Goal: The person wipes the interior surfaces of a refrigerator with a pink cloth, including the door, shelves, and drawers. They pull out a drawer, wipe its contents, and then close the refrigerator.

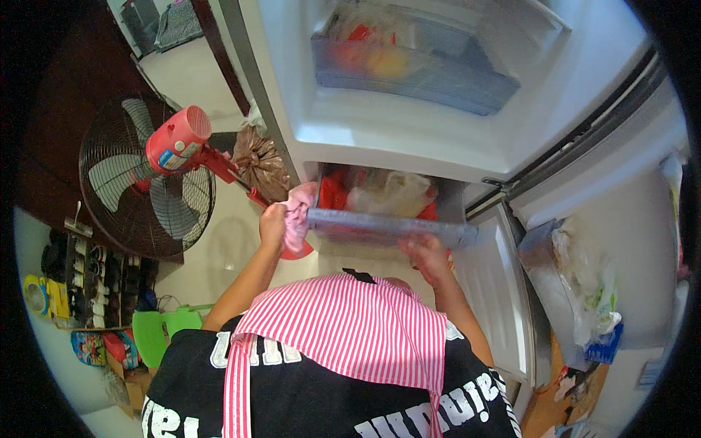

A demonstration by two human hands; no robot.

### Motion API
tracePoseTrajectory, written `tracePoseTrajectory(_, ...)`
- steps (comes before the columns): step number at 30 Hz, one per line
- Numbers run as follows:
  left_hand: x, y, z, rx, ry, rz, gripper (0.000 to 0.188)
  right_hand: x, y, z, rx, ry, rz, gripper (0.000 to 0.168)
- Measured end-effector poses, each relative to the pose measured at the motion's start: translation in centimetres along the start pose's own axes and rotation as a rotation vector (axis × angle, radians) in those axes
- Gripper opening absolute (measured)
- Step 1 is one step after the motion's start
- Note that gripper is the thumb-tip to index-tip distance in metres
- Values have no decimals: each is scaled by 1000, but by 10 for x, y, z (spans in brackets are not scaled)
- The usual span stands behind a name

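In the head view, my left hand (273, 225) grips a pink cloth (297, 222) beside the left end of a refrigerator drawer's translucent front (383, 222). My right hand (427, 253) is at the right part of that drawer front, blurred, with its fingers against or just under the edge; its exact hold cannot be told. The lower drawer is pulled out and contains a whitish plastic bag (391, 191) and red bags (334, 189). Above it, a clear drawer (416, 82) with red and yellow contents sits in the open upper compartment.
A red standing fan (179, 139) and a knotted brown plastic bag (262, 164) stand left of the refrigerator. The open lower door (493, 290) and the upper door with a loaded door bin (553, 290) are on the right. A green chair (149, 334) and shoe rack (98, 284) are lower left.
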State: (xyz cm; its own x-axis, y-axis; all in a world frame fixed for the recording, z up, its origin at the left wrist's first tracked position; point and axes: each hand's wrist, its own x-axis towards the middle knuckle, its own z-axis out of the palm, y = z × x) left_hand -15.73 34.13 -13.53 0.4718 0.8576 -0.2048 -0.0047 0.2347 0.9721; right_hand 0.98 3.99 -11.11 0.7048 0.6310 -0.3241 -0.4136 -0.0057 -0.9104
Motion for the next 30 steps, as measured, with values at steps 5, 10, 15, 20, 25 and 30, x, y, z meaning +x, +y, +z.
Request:
tracePoseTrajectory(5,-6,-6,-53,-236,113,-174,14,59,-24,0,216,-25,-8,30)
tracePoseTrajectory(10,-22,9,-53,-251,101,-146,11,140,-38,-8,328,-16,-23,36)
tracePoseTrajectory(15,-38,-10,-60,-173,18,-258,9,126,-35,5,317,-105,-65,44)
tracePoseTrajectory(20,-36,-35,-54,30,-11,-266,10,91,4,-19,201,-80,61,38)
tracePoseTrajectory(25,-3,-73,-48,468,-145,39,13,6,60,-60,97,54,330,28)
tracePoseTrajectory(30,34,-79,12,726,-344,229,18,-88,156,-131,-126,326,306,25)
